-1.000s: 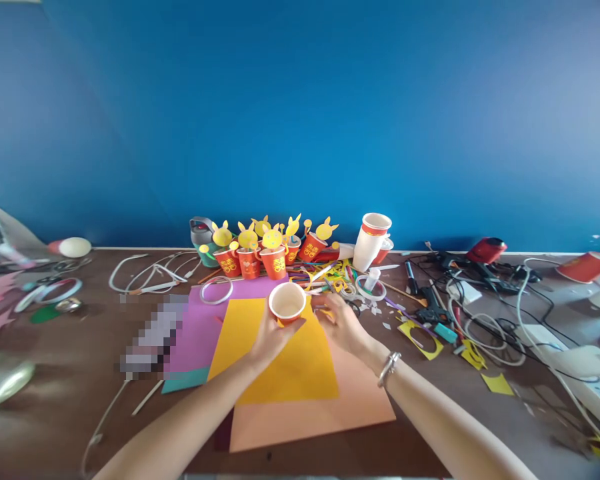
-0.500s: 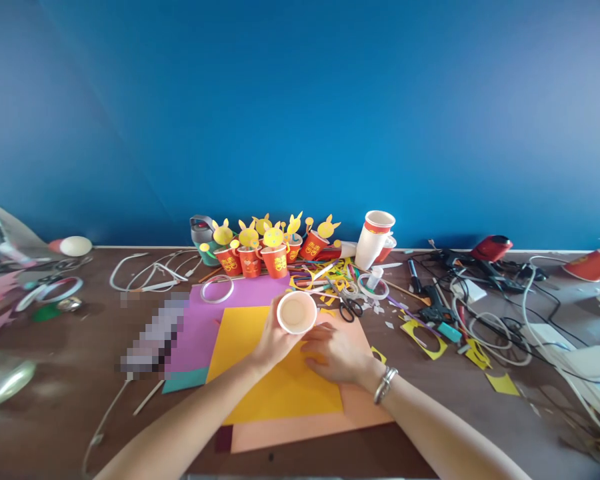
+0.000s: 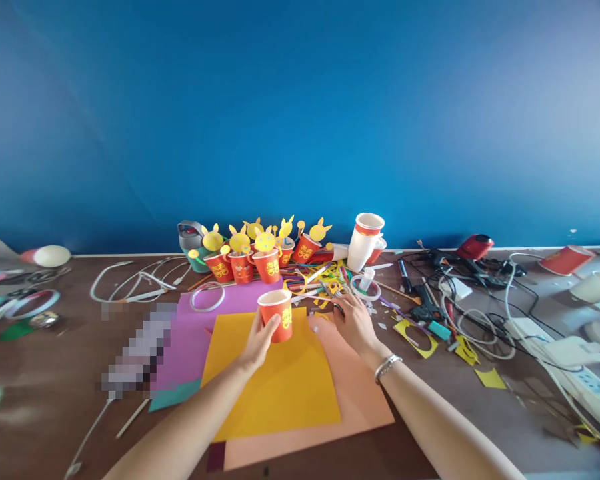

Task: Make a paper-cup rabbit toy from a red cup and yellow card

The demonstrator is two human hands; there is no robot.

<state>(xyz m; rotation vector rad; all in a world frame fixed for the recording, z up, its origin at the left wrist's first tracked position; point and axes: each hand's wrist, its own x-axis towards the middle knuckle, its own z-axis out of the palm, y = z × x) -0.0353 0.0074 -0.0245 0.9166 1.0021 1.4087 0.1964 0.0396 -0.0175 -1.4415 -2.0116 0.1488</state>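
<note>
My left hand (image 3: 259,340) is wrapped round a red paper cup (image 3: 279,319) with gold lettering. The cup is upright, tilted a little, above a yellow-orange sheet of paper (image 3: 275,380). Farther right, my right hand (image 3: 354,321), with a silver bracelet at its wrist, has its fingers closed over the dark handles of a pair of scissors (image 3: 338,309). Those fingers hide most of the scissors. Under the right wrist lies a peach sheet (image 3: 360,393). Behind the left hand are a purple sheet (image 3: 180,340) and a white tape ring (image 3: 207,297).
Several red cups with yellow rabbit-shaped cutouts (image 3: 267,267) stand near the blue wall. A stack of white cups (image 3: 365,243) is right of them. Paper scraps, a glue gun (image 3: 425,307) and tangled cables lie to the right, by a power strip (image 3: 575,380).
My left hand has turned the cup from mouth-toward-me to nearly upright and lowered it slightly leftward. My right hand has left the cup's side and reached forward right onto the scissors. The view shifted slightly.
</note>
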